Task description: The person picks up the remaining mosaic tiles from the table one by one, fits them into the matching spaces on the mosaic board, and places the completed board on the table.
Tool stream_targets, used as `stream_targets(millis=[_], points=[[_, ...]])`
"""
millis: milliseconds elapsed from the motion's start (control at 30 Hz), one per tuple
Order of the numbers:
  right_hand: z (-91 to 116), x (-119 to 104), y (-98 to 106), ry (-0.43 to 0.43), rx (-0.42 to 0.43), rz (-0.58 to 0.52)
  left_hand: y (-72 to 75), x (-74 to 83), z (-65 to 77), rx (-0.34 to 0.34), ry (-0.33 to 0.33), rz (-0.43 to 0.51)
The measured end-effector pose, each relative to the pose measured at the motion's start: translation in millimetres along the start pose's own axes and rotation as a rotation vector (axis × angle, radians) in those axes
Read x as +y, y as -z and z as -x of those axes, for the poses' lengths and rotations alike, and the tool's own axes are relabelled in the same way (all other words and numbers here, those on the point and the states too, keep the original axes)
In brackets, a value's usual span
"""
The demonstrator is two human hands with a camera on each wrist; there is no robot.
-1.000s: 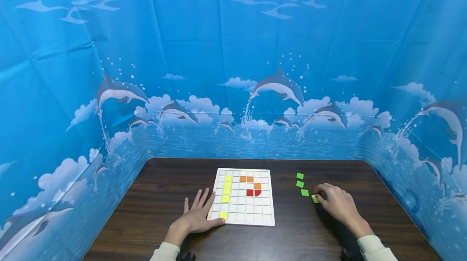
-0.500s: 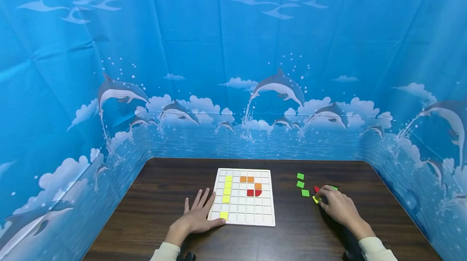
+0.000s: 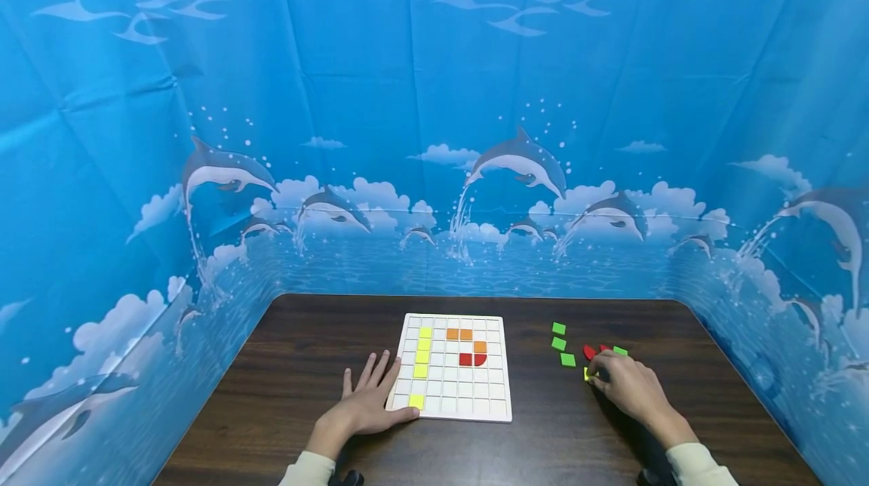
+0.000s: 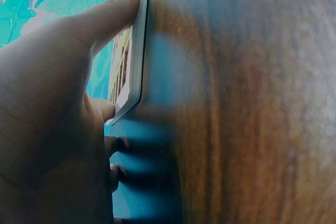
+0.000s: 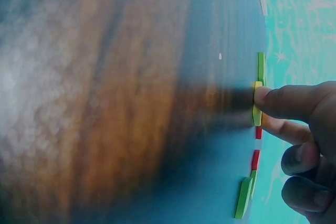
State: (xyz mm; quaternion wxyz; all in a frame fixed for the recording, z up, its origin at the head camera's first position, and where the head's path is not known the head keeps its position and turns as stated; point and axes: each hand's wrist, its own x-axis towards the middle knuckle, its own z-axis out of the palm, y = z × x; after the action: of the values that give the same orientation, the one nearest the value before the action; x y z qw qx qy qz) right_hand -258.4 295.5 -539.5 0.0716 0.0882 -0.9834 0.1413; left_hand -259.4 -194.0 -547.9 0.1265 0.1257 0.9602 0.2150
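Observation:
My left hand [image 3: 366, 403] lies with its fingers spread at the left edge of a white gridded board [image 3: 451, 388]. In the left wrist view the thumb [image 4: 123, 11] presses on the board's near edge. To the right of the board, my right hand [image 3: 634, 388] pinches a yellow square tile [image 5: 257, 114] between thumb and index finger, low over the table; the fingers partly hide the tile in the head view. Yellow tiles [image 3: 422, 345] form a column on the board, with a single one below. Orange tiles [image 3: 452, 333] and red pieces [image 3: 465, 359] make a curve on its right.
Green square tiles [image 3: 559, 343] lie loose between the board and my right hand. Red pieces [image 3: 589, 352] and another green tile [image 3: 620, 351] sit just beyond the right fingers. A blue dolphin-print curtain [image 3: 353, 267] surrounds the dark wooden table [image 3: 285, 350].
My right hand has shifted slightly right and nearer, uncovering red pieces and a green tile. The yellow tile has moved a little with its fingers. My left hand and the board stay put.

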Motion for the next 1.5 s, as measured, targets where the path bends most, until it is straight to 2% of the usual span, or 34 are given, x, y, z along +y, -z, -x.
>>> stream_targets(millis=[233,533,767,1000,1233,1500], points=[[-0.1,-2.4,-0.4,0.004,0.019,0.019,7.5,7.4,4.2,-0.005,0.005,0.005],[-1.1,-3.7,-0.7,0.011,0.011,0.025,7.8,6.0,2.3,-0.008,0.034,-0.05],[-2.9,-4.6,-0.3,-0.006,0.005,0.015,-3.8,-7.3,-6.4,0.014,0.006,-0.004],[-3.3,-7.5,0.1,0.004,0.015,0.017,-4.3,-8.8,-6.2,0.021,-0.007,0.013],[-1.3,-14.0,-1.7,0.042,0.061,0.016,-6.2,-9.9,-6.9,0.024,-0.017,0.009],[-1.9,-23.7,-5.3,0.064,0.08,0.019,0.9,-1.0,-0.7,0.003,-0.008,0.012]])
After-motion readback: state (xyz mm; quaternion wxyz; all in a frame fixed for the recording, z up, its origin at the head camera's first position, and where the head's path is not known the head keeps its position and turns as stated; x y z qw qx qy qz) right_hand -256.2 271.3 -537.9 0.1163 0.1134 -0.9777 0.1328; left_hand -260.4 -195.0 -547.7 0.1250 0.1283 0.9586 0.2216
